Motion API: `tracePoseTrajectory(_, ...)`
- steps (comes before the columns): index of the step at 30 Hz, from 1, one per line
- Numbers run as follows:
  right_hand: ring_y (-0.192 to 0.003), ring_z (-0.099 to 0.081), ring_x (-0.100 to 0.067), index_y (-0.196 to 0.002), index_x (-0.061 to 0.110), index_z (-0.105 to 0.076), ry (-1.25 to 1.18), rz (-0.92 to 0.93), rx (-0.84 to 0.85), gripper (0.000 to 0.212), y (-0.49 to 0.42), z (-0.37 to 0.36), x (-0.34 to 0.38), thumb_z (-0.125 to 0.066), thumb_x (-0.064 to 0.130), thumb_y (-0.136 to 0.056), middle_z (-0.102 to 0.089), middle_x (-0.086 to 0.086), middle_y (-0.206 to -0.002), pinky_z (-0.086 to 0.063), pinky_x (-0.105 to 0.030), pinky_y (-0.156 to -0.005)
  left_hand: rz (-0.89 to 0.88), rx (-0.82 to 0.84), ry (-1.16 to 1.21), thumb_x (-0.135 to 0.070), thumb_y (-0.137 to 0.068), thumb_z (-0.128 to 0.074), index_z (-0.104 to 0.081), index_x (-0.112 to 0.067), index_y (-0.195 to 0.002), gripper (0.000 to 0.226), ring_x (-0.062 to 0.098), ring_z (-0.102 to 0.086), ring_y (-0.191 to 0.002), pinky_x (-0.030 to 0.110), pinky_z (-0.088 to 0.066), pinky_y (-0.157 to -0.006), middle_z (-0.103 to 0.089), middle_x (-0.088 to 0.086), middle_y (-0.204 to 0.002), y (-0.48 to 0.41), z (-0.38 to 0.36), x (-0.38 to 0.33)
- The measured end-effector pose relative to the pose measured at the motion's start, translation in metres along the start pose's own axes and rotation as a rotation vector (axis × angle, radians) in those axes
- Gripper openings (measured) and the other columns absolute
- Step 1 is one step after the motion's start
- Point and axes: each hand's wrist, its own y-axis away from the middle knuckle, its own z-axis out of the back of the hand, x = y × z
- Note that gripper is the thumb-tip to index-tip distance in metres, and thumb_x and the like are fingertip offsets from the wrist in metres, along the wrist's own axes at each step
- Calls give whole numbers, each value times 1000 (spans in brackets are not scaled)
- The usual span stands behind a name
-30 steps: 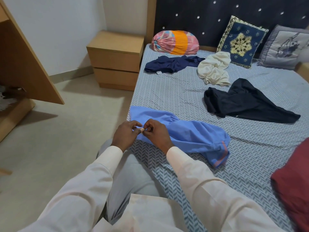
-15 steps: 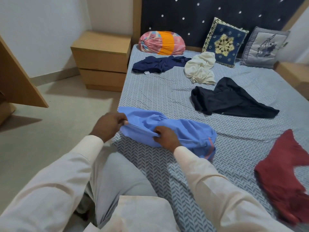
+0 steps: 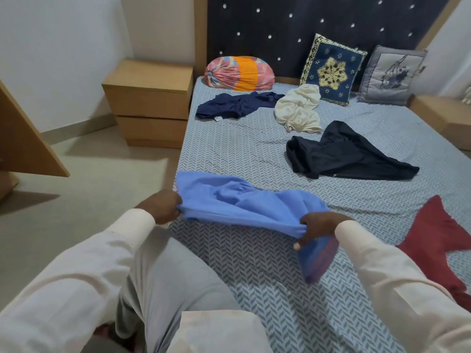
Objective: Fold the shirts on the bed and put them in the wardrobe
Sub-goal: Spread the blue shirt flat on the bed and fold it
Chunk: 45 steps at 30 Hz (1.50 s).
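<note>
A light blue shirt [image 3: 244, 202] is stretched along the near edge of the bed [image 3: 242, 154]. My left hand [image 3: 163, 206] grips its left end at the bed's corner. My right hand [image 3: 318, 226] grips the near edge further right, and a blue sleeve with a red stripe [image 3: 316, 258] hangs below it. Further back lie a black shirt [image 3: 349, 154], a cream shirt [image 3: 298, 109] and a navy shirt [image 3: 237, 104]. A dark red shirt [image 3: 438, 235] lies at the right. A wooden wardrobe door [image 3: 23, 138] juts in at the left edge.
A wooden nightstand [image 3: 150, 100] stands left of the bed by the wall. A pink-and-orange bolster [image 3: 239, 73] and two cushions [image 3: 334, 70] lean on the dark headboard. Another wooden unit [image 3: 443, 115] sits at the right. Bare floor [image 3: 102, 179] lies between the bed and the wardrobe.
My hands, pinching together at one spot of the blue shirt a second ago, have moved apart along its near edge. The shirt is now pulled out wide and the sleeve lifted.
</note>
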Motion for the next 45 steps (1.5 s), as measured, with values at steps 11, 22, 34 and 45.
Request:
tracePoseTrajectory(11, -74, -63, -23, -103, 10, -65, -1539, -29, -246, 18, -26, 74, 2, -62, 20, -88, -70, -11, -80, -53, -37, -69, 274, -39, 1570, -9, -102, -36, -55, -10, -118, 24, 28, -61, -74, 39, -54, -65, -64, 16, -85, -73, 73, -33)
tracePoseTrajectory(22, -129, -46, -27, -146, 12, -40, -1110, 150, -1402, 61, 59, 300, -27, -58, 25, -89, -40, -16, -146, -35, -19, -100, -195, -809, 1512, -20, -100, -39, -43, -10, -143, 44, 13, -56, -111, 29, -53, -91, -54, 4, -135, -110, 327, -44)
tracePoseTrajectory(34, -87, -62, -40, -114, 21, -50, -173, -217, -964, 33, 7, 137, -41, -56, 7, -84, -49, -15, -114, -49, -42, -73, 62, -326, 47, -9, -91, -43, -58, -15, -122, 35, 34, -38, -113, 39, -36, -98, -43, 16, -122, -87, 76, -11)
tracePoseTrajectory(45, -108, -62, -27, -125, 38, -59, -22, -126, -409, 49, -8, -27, -23, -71, 21, -80, -49, -1, -122, -49, -35, -82, -92, 73, -234, -13, -88, -55, -61, -21, -115, 29, 31, -60, -109, 31, -45, -87, -58, 12, -121, -18, -26, -13)
